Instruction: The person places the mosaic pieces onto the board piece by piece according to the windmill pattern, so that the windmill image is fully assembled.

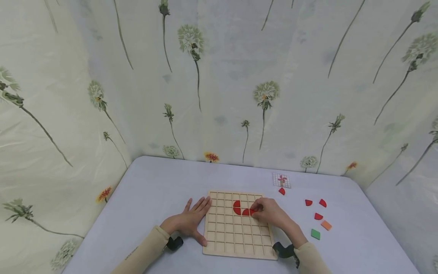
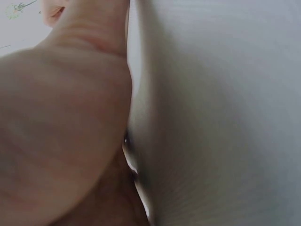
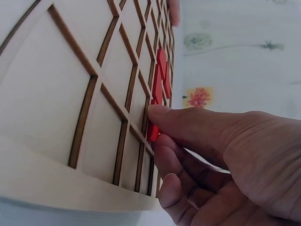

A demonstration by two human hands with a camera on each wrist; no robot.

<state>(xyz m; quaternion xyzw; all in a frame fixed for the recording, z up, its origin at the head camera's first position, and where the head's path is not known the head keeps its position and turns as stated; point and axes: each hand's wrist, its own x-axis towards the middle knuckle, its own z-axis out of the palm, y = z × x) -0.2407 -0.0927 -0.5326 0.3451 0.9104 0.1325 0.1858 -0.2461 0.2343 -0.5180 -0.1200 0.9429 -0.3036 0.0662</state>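
A wooden grid board (image 1: 227, 239) lies on the table. My right hand (image 1: 270, 211) is over its right half, thumb and fingers pinching a red quarter-circle tile (image 3: 153, 133) at a grid cell. Right beside that tile, another red quarter-circle tile (image 1: 245, 212) sits in the grid. Two more red tiles (image 1: 237, 210) lie to the left, one above the other, their straight sides facing right. Along the board's left edge, my left hand (image 1: 188, 221) rests with its fingers spread and straight, fingertips and thumb at the rim. The left wrist view shows mostly skin and white surface up close.
Right of the board lie several loose red quarter-circle tiles (image 1: 318, 216), an orange tile (image 1: 326, 225) and a green square tile (image 1: 315, 234). A small pattern card (image 1: 278, 183) with a printed grid lies behind them. A flower-printed curtain (image 1: 226, 95) hangs around the white table (image 1: 164, 177).
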